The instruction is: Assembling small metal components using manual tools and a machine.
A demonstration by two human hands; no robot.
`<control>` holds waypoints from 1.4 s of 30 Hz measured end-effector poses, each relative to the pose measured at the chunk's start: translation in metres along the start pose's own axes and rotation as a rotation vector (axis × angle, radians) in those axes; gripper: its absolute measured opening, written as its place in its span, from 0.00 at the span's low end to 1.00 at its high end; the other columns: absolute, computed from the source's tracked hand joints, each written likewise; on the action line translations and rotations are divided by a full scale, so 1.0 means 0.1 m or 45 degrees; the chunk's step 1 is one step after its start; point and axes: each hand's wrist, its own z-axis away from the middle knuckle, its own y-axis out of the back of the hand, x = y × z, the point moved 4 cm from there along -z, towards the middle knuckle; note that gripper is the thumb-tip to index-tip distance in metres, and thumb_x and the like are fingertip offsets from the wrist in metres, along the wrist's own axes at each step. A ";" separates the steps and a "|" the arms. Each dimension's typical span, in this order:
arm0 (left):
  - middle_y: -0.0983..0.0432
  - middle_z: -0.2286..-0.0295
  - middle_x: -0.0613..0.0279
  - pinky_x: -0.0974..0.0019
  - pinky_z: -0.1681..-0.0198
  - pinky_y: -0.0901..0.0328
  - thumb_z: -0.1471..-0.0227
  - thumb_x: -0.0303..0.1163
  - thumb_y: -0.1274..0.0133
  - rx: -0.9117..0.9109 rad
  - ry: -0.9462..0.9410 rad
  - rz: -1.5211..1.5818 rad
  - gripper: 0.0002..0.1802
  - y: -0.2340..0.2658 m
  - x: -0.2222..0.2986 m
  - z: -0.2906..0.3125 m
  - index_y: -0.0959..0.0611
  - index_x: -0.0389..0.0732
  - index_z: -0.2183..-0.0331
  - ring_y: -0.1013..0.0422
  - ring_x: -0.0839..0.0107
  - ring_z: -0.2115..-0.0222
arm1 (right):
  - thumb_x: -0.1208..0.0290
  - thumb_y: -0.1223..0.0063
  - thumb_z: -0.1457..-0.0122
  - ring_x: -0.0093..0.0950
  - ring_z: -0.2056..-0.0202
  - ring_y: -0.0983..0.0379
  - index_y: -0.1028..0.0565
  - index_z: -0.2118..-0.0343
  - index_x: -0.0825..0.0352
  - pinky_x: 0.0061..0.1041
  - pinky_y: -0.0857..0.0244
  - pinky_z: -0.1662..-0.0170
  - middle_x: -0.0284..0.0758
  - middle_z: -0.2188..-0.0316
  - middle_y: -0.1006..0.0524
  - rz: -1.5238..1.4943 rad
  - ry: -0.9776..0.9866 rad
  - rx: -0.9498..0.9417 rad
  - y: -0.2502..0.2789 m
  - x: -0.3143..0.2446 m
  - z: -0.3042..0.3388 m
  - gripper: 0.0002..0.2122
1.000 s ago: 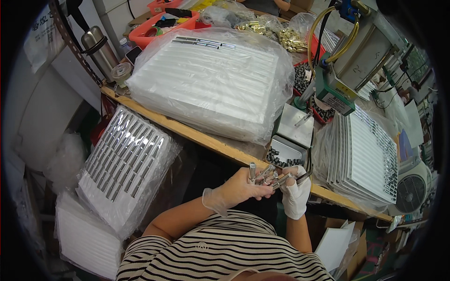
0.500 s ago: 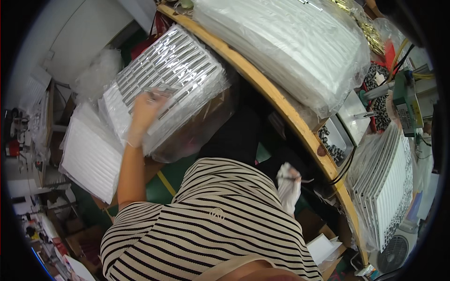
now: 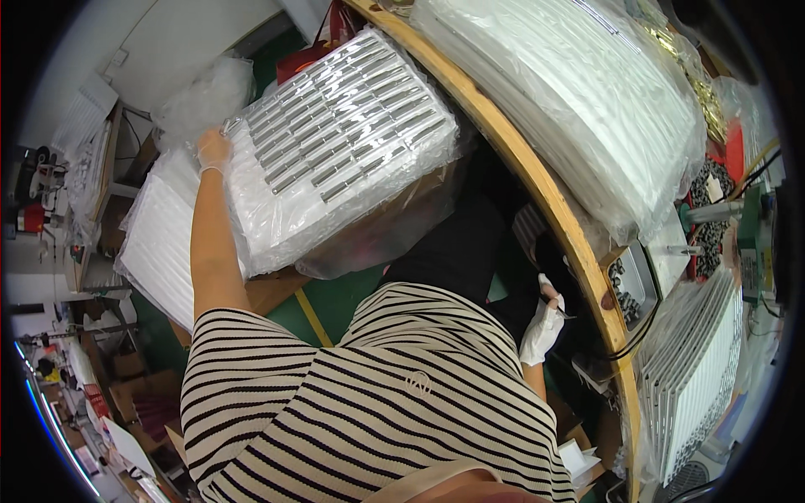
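Cluttered workshop, curved bench (image 3: pixel 537 180) at 2 o'clock | left hand (image 3: pixel 213 151) curled on bagged tray stack (image 3: pixel 335 142) at 11 | right hand (image 3: pixel 543 325) pinching small tool at 4 | best: grip stack edge firmly, lift level.

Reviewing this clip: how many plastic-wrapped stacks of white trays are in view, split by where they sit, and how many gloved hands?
Plastic-wrapped stacks of white ridged trays on the wooden workbench: 2
Plastic-wrapped stacks of white ridged trays beside the person's left: 2
Left hand in clear glove, touching the near stack's corner: 1
Right hand in white glove: 1
Total: 6
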 end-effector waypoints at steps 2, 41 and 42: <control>0.23 0.68 0.44 0.53 0.59 0.33 0.56 0.31 0.51 -0.054 -0.035 0.015 0.11 0.03 -0.04 0.00 0.17 0.42 0.69 0.27 0.47 0.64 | 0.47 0.56 0.39 0.34 0.46 0.36 0.29 0.60 0.74 0.32 0.52 0.39 0.45 0.51 0.27 -0.010 -0.015 0.000 0.00 -0.01 -0.01 0.26; 0.24 0.60 0.49 0.58 0.57 0.34 0.53 0.30 0.48 -0.163 0.222 0.679 0.13 0.06 0.28 0.45 0.19 0.38 0.62 0.27 0.55 0.62 | 0.52 0.57 0.37 0.34 0.52 0.31 0.28 0.59 0.74 0.33 0.45 0.42 0.45 0.56 0.25 -0.247 -0.029 0.074 0.12 0.03 -0.03 0.23; 0.28 0.55 0.45 0.57 0.52 0.36 0.50 0.33 0.50 -0.245 0.355 0.991 0.17 -0.02 0.22 0.48 0.21 0.38 0.58 0.30 0.52 0.56 | 0.52 0.57 0.37 0.34 0.52 0.31 0.28 0.59 0.74 0.33 0.45 0.42 0.45 0.56 0.25 -0.252 -0.033 0.067 0.11 0.02 -0.03 0.23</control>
